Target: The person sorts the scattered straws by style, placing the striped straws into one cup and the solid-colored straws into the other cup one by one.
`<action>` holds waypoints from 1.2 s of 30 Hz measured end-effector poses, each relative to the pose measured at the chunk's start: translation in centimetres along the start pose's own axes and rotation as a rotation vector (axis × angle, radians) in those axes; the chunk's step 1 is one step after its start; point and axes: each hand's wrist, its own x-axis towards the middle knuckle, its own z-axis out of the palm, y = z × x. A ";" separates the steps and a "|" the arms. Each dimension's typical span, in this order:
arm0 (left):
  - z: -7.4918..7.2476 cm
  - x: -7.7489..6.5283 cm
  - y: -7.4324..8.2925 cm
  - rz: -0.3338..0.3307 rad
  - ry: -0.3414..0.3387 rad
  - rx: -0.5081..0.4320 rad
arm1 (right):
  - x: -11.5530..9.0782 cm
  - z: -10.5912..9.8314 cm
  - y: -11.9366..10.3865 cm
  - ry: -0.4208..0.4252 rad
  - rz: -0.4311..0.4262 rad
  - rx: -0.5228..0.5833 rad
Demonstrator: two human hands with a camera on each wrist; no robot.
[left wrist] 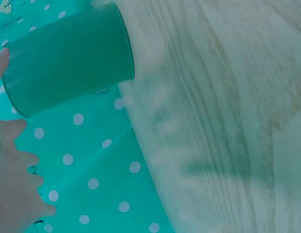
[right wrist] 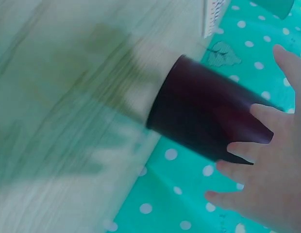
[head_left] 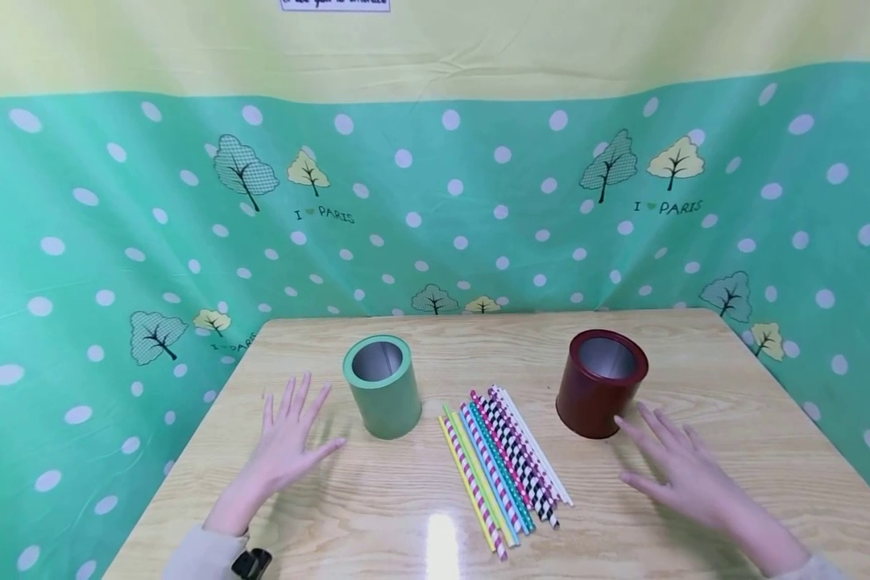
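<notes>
My left hand (head_left: 287, 445) hovers with spread fingers to the left of a green can (head_left: 390, 403), holding nothing. The can stands upright with its open top showing a grey inside. On the other side, my right hand (head_left: 685, 475) has its fingers spread near a dark red can (head_left: 596, 395), also upright and open at the top. Whether its fingertips touch that can, I cannot tell. Between the two cans lies a row of patterned paper straws (head_left: 499, 475): yellow, striped, blue, teal dotted, black checked and white. The left wrist view shows the green can (left wrist: 68, 60) beyond the fingers.
Everything stands on a light wood table (head_left: 435, 354). Behind and beside it hangs a teal cloth (head_left: 406, 242) with white dots and printed trees. A dark band (head_left: 251, 563) sits on the left wrist. A bright reflection lies on the table's near middle.
</notes>
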 end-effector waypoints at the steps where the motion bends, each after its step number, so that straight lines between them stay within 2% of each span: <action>1: -0.1 0.1 0.0 0.004 0.011 -0.007 | 0.1 0.0 -0.3 0.003 -0.008 0.013; 7: -0.8 0.5 -0.2 0.007 0.067 -0.079 | 0.9 0.2 -2.1 0.036 -0.075 0.039; 12: -1.4 1.4 -0.2 -0.003 0.086 -0.133 | 2.3 0.8 -2.9 0.010 -0.099 0.095; 21: -2.0 2.7 0.3 0.002 0.137 -0.203 | 5.6 2.1 -3.1 -0.134 -0.097 0.237; 27: -1.9 3.5 0.7 -0.016 0.178 -0.304 | 7.4 3.1 -3.0 -0.247 -0.129 0.353; 32: -1.5 4.0 0.9 -0.047 0.212 -0.392 | 8.5 3.9 -3.3 -0.317 -0.138 0.434; 36: -1.1 4.4 1.0 -0.092 0.213 -0.472 | 9.3 4.4 -3.7 -0.345 -0.122 0.430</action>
